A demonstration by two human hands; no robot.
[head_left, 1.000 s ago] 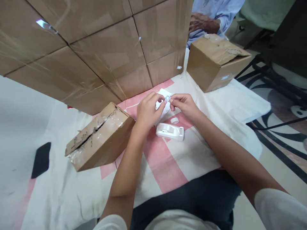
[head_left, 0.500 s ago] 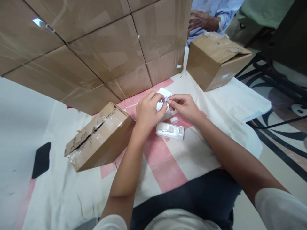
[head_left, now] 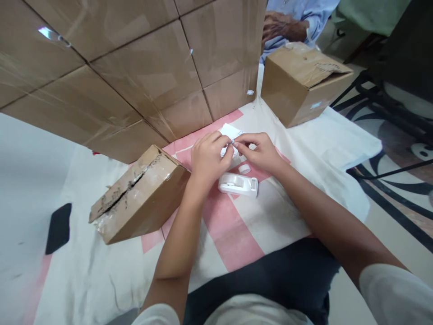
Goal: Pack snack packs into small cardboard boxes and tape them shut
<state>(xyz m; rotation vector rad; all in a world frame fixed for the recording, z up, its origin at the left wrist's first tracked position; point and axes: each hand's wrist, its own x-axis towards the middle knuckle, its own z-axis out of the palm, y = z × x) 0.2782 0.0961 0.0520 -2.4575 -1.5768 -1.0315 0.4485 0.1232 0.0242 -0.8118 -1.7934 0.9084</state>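
Observation:
Thumb and fingertips of my left hand (head_left: 210, 152) pinch one side of a small bluish-white paper slip (head_left: 232, 141). My right hand (head_left: 259, 148) pinches its other side, so both hands meet over the cloth. The slip is mostly covered by the fingers. Beneath and behind them lies a white paper sheet (head_left: 231, 130) with small blue marks. Closer to me, a white tape dispenser (head_left: 238, 185) rests on the cloth, with a small white roll (head_left: 244, 169) just behind it.
A wall of taped cardboard boxes (head_left: 145, 72) stands in front. One taped carton (head_left: 142, 198) sits at left, another carton (head_left: 301, 85) at back right. A black flat object (head_left: 58, 228) lies far left. Another person's hands (head_left: 284, 28) show beyond the boxes.
Both hands stay together, and the fingertips have closed in over the slip, so less of it shows. The whole view has shifted slightly.

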